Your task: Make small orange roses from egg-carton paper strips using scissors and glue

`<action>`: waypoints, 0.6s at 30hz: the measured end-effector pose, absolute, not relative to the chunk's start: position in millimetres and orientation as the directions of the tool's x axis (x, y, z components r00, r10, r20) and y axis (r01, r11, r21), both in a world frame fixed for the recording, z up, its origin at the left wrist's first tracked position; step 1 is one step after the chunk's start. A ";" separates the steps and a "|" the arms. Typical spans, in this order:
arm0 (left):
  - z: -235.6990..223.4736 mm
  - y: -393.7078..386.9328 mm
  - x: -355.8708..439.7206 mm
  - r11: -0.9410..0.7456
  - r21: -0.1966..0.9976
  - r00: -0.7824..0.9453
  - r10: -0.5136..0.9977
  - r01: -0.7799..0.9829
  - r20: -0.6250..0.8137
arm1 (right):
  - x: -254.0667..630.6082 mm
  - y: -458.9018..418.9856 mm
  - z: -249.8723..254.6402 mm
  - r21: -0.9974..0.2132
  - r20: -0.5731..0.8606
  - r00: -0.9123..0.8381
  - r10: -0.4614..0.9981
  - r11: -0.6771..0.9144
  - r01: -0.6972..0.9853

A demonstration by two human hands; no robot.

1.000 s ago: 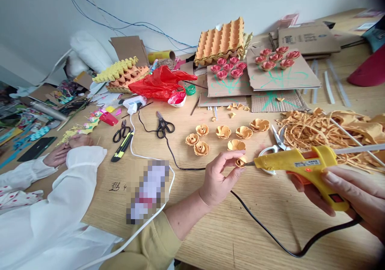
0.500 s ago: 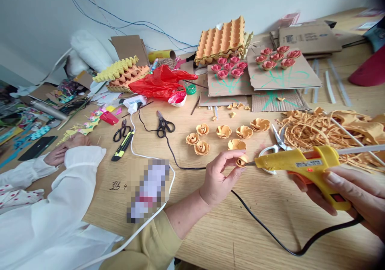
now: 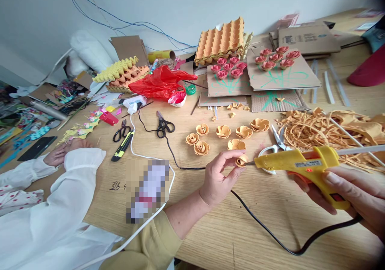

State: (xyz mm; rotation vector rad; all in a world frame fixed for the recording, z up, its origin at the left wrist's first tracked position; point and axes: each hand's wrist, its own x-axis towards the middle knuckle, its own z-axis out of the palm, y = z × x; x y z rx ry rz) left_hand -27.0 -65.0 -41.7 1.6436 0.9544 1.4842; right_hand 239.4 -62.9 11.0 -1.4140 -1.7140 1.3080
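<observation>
Between the thumb and fingers of my left hand [image 3: 221,176] is a small rolled orange flower bud [image 3: 241,160]. My right hand [image 3: 357,194] is wrapped round the handle of a yellow hot glue gun [image 3: 297,160], whose red light is lit. The gun's nozzle tip [image 3: 250,163] points left and meets the bud's right side. A clear glue stick [image 3: 361,149] sticks out of the gun's back. Just beyond my left hand lies an open orange flower cup [image 3: 236,145], with several orange flowers [image 3: 223,131] around it.
White-handled scissors [image 3: 278,142] lie behind the gun, beside a heap of orange scraps [image 3: 309,136]. Red flowers [image 3: 267,65] stand on cardboard [image 3: 284,81] at the back. Black scissors [image 3: 165,125] and a cutter [image 3: 122,146] lie left. A co-worker's white sleeve [image 3: 81,174] rests at far left.
Almost nothing differs. Both hands, the bud and the glue gun keep their places, with the nozzle still at the bud; the view has shifted very slightly.
</observation>
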 end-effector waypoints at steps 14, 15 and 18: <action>-40.1 -64.8 -25.7 -0.492 0.861 0.051 0.870 0.127 0.490 | 239.9 -61.5 10.7 -0.912 -0.156 -0.344 0.926 0.000 0.411; -39.9 -64.7 -25.8 -0.495 0.858 0.051 0.868 0.137 0.493 | 240.4 -60.8 10.3 -0.908 -0.150 -0.358 0.922 0.015 0.419; -37.6 -64.0 -26.9 -0.521 0.829 0.049 0.851 0.205 0.523 | 242.9 -59.1 7.9 -0.907 -0.109 -0.408 0.907 0.078 0.415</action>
